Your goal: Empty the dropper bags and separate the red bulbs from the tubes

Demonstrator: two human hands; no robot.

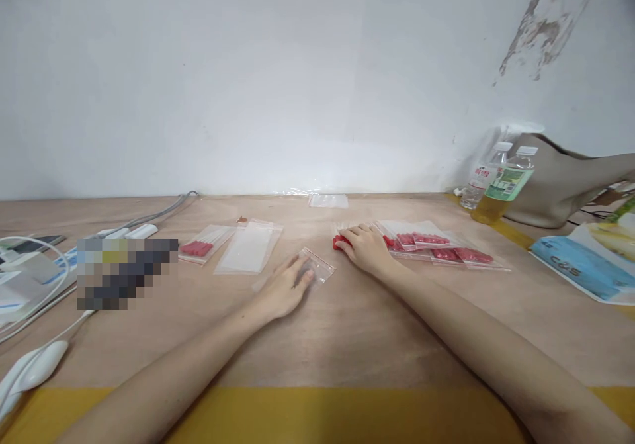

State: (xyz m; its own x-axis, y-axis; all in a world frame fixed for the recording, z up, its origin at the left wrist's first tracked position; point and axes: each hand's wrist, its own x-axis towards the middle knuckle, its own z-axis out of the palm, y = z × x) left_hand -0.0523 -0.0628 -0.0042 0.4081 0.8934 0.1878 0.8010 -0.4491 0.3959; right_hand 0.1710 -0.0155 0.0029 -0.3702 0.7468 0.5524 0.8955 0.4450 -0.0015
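Observation:
My left hand (289, 284) rests low over the wooden table, its fingers closed on a clear zip bag (323, 269). Nothing red shows inside that bag. Farther right, my right hand (364, 247) curls its fingers around small red pieces (340, 242); their exact kind is too small to make out. Just beyond that hand lie overlapping clear bags with red pieces in them (430, 239). Left of my left hand is a stack of flat, empty zip bags (251, 249), beside one bag holding several red pieces (196, 248).
At the back right stand two bottles (507, 184) before a grey-brown bag (550, 179). A blue tissue pack (580, 264) lies at the right. Chargers and cables (30, 275) crowd the left, near a blurred dark object (126, 275). More clear plastic (329, 200) lies by the wall.

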